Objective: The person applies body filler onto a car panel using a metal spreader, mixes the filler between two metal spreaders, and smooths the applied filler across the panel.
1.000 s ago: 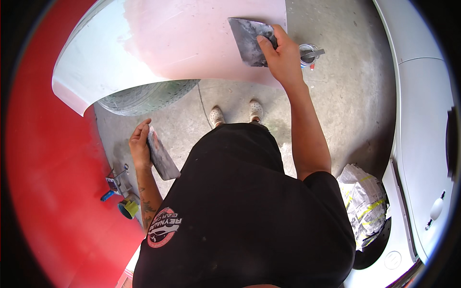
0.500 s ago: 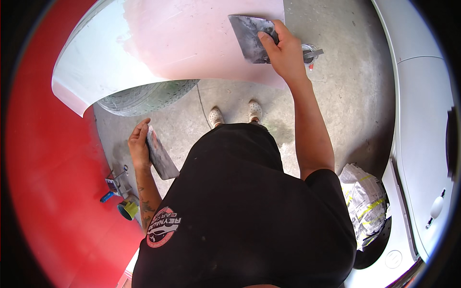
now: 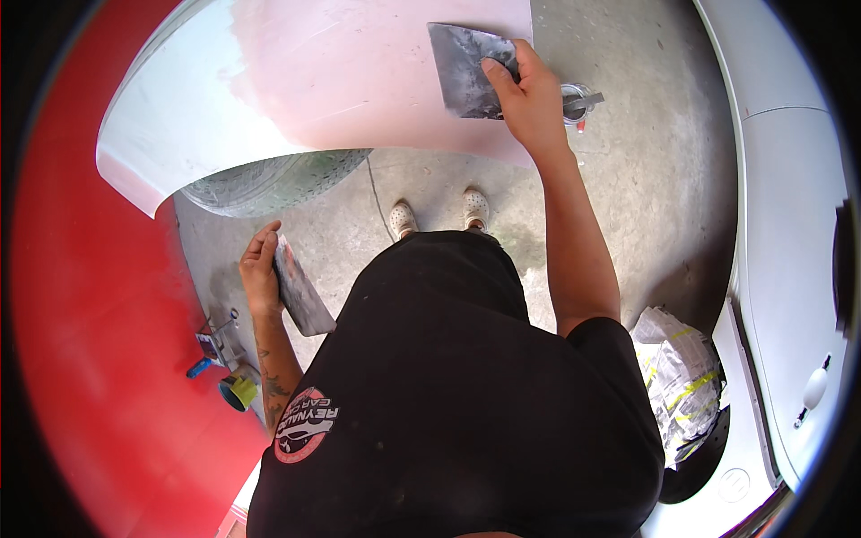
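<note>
My right hand [image 3: 535, 100] pinches a dark, smudged flat filler spreader [image 3: 468, 73], thumb on top, over the right end of a car fender [image 3: 332, 81]. Whether the spreader's edge touches the panel I cannot tell. The fender is white at the left and smeared with thin pink filler toward the right. Low at my left side, my left hand [image 3: 260, 276] is closed on a flat rectangular plate [image 3: 302, 291] with grey and pinkish smears. The plate's lower end reaches my black shirt.
Beneath the fender arch sits a tyre [image 3: 278, 184]. An open can [image 3: 578, 103] stands on the concrete floor beyond my right hand. Red bodywork [image 3: 99, 296] curves along the left, near a green-and-black cup [image 3: 238, 391]. At right are a light car body [image 3: 789, 179] and newspaper-wrapped bundle [image 3: 677, 377].
My right hand and forearm have shifted slightly left, and the spreader has turned a little. My left hand and its plate look unmoved.
</note>
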The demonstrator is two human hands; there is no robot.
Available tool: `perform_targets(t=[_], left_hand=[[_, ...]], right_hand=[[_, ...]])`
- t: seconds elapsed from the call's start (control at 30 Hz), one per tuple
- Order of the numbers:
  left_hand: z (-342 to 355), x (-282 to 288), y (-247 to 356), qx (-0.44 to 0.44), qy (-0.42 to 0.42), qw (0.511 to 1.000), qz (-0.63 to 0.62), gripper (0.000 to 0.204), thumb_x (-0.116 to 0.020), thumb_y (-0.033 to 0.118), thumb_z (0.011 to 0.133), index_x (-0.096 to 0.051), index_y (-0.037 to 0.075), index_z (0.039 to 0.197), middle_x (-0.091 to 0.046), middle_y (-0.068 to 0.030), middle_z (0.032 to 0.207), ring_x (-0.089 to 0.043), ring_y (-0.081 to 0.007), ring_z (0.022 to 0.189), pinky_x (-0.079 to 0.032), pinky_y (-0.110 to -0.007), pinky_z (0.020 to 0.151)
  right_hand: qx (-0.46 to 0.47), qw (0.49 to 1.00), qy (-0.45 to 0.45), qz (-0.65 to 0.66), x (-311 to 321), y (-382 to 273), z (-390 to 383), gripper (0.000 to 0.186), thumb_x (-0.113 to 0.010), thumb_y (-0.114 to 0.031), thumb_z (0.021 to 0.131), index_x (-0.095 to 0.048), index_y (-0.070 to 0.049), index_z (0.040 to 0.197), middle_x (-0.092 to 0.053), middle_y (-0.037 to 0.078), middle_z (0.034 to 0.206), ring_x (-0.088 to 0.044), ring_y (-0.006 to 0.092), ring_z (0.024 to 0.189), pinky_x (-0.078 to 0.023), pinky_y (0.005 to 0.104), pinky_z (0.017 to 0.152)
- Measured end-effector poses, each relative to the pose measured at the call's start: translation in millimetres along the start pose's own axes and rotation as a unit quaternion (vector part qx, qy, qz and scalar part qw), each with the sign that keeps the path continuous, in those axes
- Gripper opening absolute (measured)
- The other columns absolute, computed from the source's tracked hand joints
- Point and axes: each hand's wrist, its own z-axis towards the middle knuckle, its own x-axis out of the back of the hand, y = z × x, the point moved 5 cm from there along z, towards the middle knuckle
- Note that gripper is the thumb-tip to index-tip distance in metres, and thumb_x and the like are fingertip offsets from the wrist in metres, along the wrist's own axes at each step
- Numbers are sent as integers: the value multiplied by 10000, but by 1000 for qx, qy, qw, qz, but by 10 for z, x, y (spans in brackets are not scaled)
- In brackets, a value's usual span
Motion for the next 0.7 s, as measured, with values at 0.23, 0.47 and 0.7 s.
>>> perform_targets(t=[0.23,0.47,0.7], left_hand=[[-27,-18,27,16,-12,1000,-5,278,-579,158,946,-622,1,1172,-668,-54,869,-531,-48,596,-426,-181,539],[3,-26,-36,30,-20,999,-27,292,-557,133,949,-592,6,1210,-701,-111,949,-552,-55,589,-441,-188,528],[16,-43,3,38,-43,998,-2,305,-571,151,947,-587,9,1217,-702,-122,960,-547,-53,587,-437,-181,537]], right_hand=[[117,968,-150,-162,-216,177,-255,229,-625,-178,880,-582,-34,1053,-621,164,726,-586,249,604,-473,344,592],[66,996,3,-52,55,184,-99,222,-617,-155,880,-573,-10,1043,-619,179,721,-564,253,581,-463,332,574],[48,998,9,-35,75,207,-148,242,-615,-156,879,-572,-21,1074,-621,196,736,-580,277,606,-467,335,594]])
